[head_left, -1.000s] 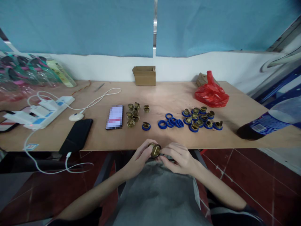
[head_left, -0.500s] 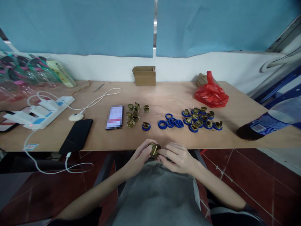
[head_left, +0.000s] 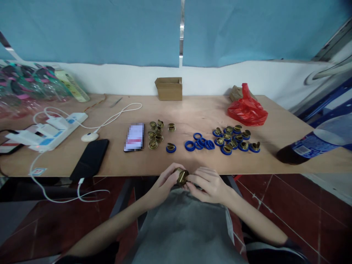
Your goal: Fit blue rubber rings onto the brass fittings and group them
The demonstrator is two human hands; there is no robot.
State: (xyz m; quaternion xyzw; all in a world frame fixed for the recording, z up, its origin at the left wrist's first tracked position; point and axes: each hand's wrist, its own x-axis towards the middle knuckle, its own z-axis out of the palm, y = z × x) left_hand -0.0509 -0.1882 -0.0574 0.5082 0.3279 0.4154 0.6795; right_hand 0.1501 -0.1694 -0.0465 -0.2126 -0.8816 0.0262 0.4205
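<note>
Just in front of the table edge, over my lap, my left hand [head_left: 167,182] grips a round brass-coloured fitting [head_left: 182,177] with a raised bar across its face. My right hand [head_left: 206,184] has its fingers pinched together at the right edge of the same fitting; the fingertips are partly hidden. Beyond the hands lies a fitting with a blue ring around its base [head_left: 171,147]. Several plain brass fittings [head_left: 153,143] are grouped to its left. To its right lie loose blue rings [head_left: 189,145], then a cluster of fittings with blue rings [head_left: 227,149].
A phone [head_left: 134,137] with a lit screen, a black phone [head_left: 90,160], and a white power strip [head_left: 59,131] with cables are on the left, with bottles [head_left: 30,86] behind. A cardboard box [head_left: 169,90] stands at the back. A red bag [head_left: 247,110] and a large bottle [head_left: 302,150] are right.
The fitting has turned slightly between my fingers. Both hands stay in nearly the same place, and the things on the table have not moved.
</note>
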